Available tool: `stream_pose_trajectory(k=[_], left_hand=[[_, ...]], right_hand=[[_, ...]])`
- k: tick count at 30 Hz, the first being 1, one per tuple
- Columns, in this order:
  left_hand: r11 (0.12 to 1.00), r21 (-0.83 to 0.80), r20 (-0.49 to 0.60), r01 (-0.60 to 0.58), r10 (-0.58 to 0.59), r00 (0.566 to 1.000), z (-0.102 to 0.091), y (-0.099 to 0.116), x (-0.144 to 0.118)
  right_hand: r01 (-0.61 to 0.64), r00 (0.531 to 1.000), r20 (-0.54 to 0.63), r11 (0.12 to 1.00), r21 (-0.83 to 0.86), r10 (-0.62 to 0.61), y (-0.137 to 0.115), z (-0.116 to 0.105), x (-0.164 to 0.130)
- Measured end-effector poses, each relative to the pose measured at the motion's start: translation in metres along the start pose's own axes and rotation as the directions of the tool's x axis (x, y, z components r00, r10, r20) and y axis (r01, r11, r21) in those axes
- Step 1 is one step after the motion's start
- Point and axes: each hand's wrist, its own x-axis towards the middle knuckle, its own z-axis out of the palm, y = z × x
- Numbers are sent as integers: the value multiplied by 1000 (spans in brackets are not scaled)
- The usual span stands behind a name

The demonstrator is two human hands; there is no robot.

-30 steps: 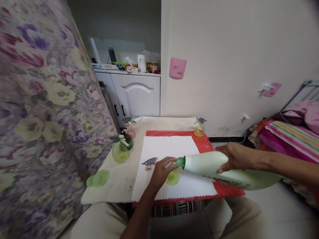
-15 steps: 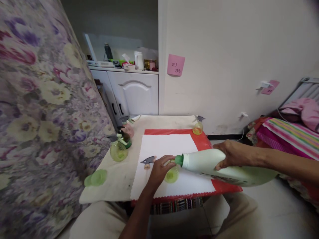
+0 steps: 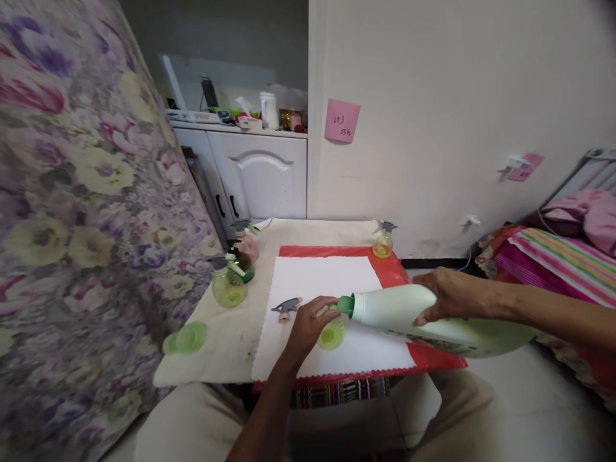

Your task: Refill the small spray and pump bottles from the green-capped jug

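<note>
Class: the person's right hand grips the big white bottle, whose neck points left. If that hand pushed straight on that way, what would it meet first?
Probably the small green bottle that the left hand steadies; the white bottle in the right hand already has its neck at its mouth.

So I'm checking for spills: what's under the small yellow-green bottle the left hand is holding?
The small yellow-green bottle stands on a white sheet, which lies on a red mat. The left hand covers its near side, so that patch is hidden.

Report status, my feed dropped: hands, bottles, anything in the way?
Left hand steadying small green bottle on white mat. Right hand tipping big white jug, spout at its mouth. Loose sprayer head lies beside, clear.
</note>
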Motion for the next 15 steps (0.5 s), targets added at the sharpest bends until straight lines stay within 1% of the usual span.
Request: stream_pose_trajectory(k=[10, 15], left_hand=[[1000, -4, 4, 6, -6, 1000, 2, 1, 0], [1000, -1, 8, 5, -5, 1000, 2, 3, 0]], right_hand=[[19, 1000, 9, 999, -42, -18, 6, 0, 1], [15, 1000, 25, 998, -54, -13, 4, -1, 0]])
